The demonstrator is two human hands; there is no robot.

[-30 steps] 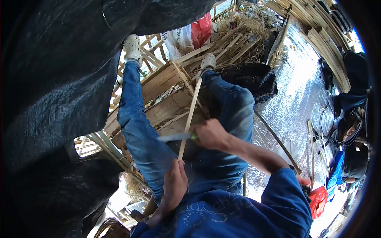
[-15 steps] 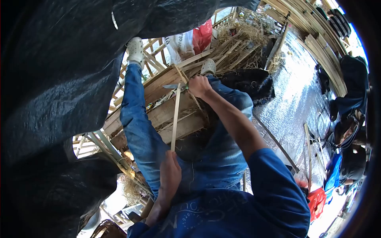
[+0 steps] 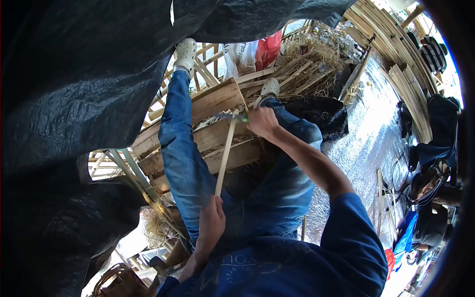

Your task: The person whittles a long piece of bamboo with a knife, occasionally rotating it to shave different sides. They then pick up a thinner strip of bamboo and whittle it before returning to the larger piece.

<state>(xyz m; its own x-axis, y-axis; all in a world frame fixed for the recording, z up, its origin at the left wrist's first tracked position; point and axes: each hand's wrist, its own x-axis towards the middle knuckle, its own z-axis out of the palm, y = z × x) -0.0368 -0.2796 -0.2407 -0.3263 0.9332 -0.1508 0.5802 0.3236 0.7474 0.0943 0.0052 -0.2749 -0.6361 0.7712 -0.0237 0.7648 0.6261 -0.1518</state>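
My left hand [image 3: 212,221] grips the near end of a long thin bamboo strip [image 3: 225,156] that runs away from me between my knees. My right hand [image 3: 262,122] is stretched out to the strip's far end and holds a knife with a green handle [image 3: 232,117]; the blade lies across the strip's tip. I sit in blue jeans [image 3: 183,148] and white clogs [image 3: 186,49], and my feet reach past a wooden crate [image 3: 217,101].
A black tarp [image 3: 74,99] fills the left side. Cut bamboo slats and straw [image 3: 297,64] pile up beyond the crate. Silver foil matting [image 3: 371,128] covers the ground on the right, with bamboo strips, bags and cloth along its edge. A woven basket [image 3: 116,282] stands at the lower left.
My right hand ran the knife from the middle of the strip out to its far end and stays there. My left hand kept its hold near my lap. The view shifted slightly.
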